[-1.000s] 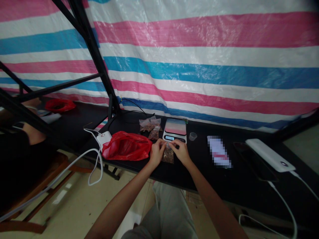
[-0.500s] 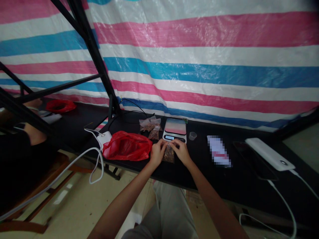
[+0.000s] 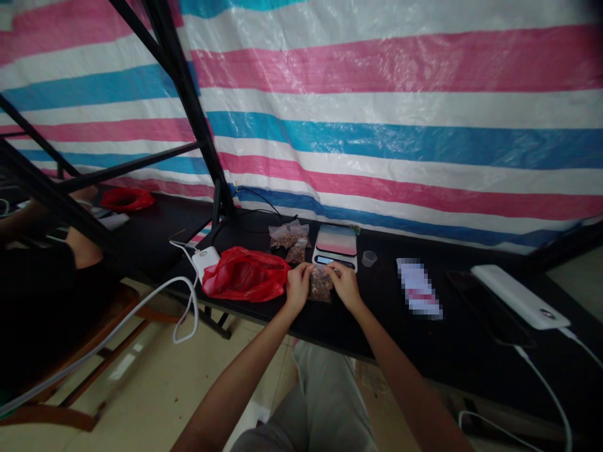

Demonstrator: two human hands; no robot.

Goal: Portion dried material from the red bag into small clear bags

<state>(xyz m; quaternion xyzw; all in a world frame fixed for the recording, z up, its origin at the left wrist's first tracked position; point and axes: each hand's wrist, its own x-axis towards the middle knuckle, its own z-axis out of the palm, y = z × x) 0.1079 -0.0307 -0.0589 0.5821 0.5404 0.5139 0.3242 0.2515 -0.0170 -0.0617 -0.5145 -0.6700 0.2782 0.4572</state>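
Note:
Between my hands is a small clear zip bag [image 3: 320, 287] filled with brown, grain-like bits, just in front of the digital scale [image 3: 336, 242]. My left hand [image 3: 298, 287] pinches the bag's upper left corner. At its upper right corner, my right hand [image 3: 345, 285] grips it with thumb and fingers together. The scale has a lit display and a shiny plate that mirrors the striped sheet. Left of the scale lie more filled zip bags [image 3: 288, 235]. An open red plastic bag [image 3: 247, 276] sits beside my left hand; its contents are hidden.
A small clear cup [image 3: 369, 258] stands right of the scale. Farther right are a blurred-out packet [image 3: 419, 287], a dark phone [image 3: 485, 307] and a white power bank [image 3: 521, 296]. A white cabled device [image 3: 205, 257] lies left. Another person's arm [image 3: 83, 246] shows beyond the black frame [image 3: 188, 113].
My fingers have moved apart along the bag's top edge, toward its two corners, so more of the bag shows. The whole view has shifted slightly.

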